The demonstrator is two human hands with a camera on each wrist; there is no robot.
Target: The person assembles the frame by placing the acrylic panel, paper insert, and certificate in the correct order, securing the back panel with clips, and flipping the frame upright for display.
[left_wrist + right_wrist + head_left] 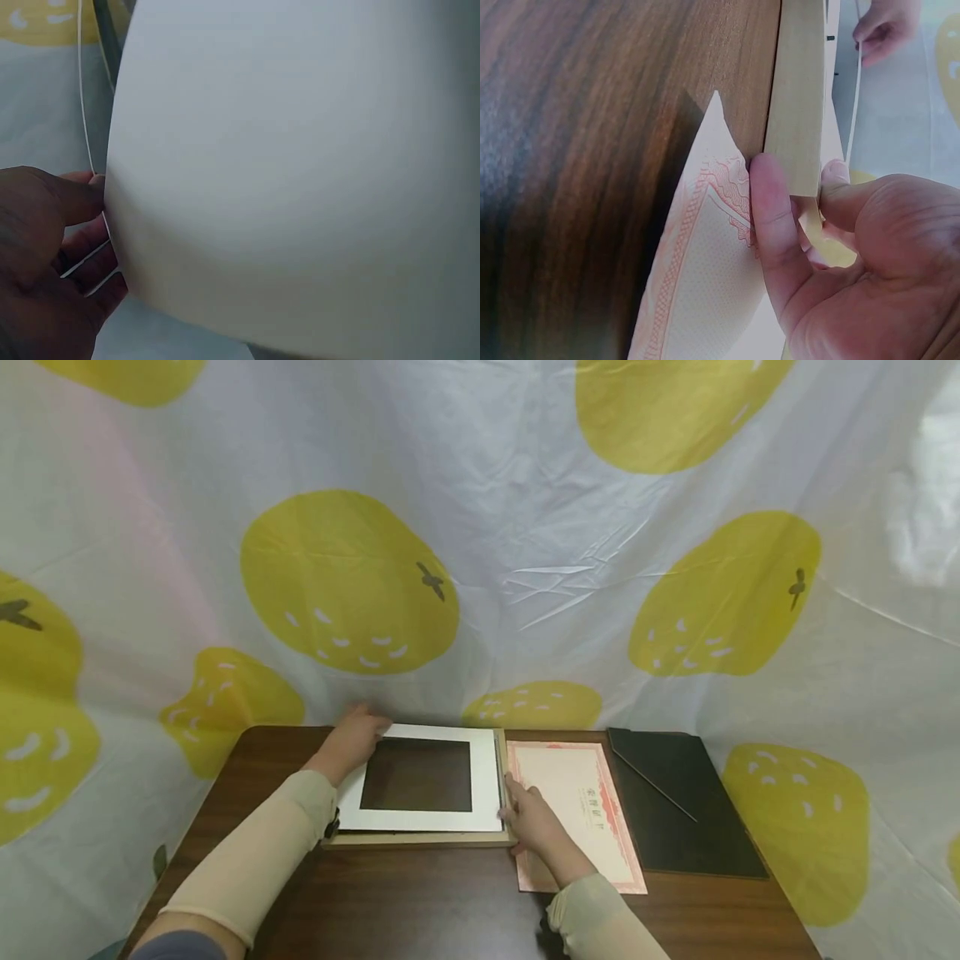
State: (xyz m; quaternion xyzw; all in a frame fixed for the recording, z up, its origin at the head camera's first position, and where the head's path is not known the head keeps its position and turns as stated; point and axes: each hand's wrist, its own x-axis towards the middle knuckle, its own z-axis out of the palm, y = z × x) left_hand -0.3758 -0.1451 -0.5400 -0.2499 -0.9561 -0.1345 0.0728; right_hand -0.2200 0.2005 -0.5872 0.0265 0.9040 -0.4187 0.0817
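A wooden picture frame (420, 840) lies on the table, with a white mat board (483, 777) over it. The mat has a rectangular window, dark inside. At the mat's far left corner, my left hand (351, 745) pinches its edge. In the left wrist view the thumb and fingers of that hand (45, 247) are at the edge of the white board (285, 150), which fills most of the picture. My right hand (536, 822) grips the frame's near right corner. In the right wrist view its thumb and fingers (774, 202) lie on either side of the pale wood (799, 97).
A certificate (555, 777) with a red patterned border lies right of the frame, partly under my right forearm. Beyond it is a black backing board (675, 839) with a thin strut (656, 787). A white curtain (525, 560) with yellow fruit prints hangs behind the brown table (405, 902).
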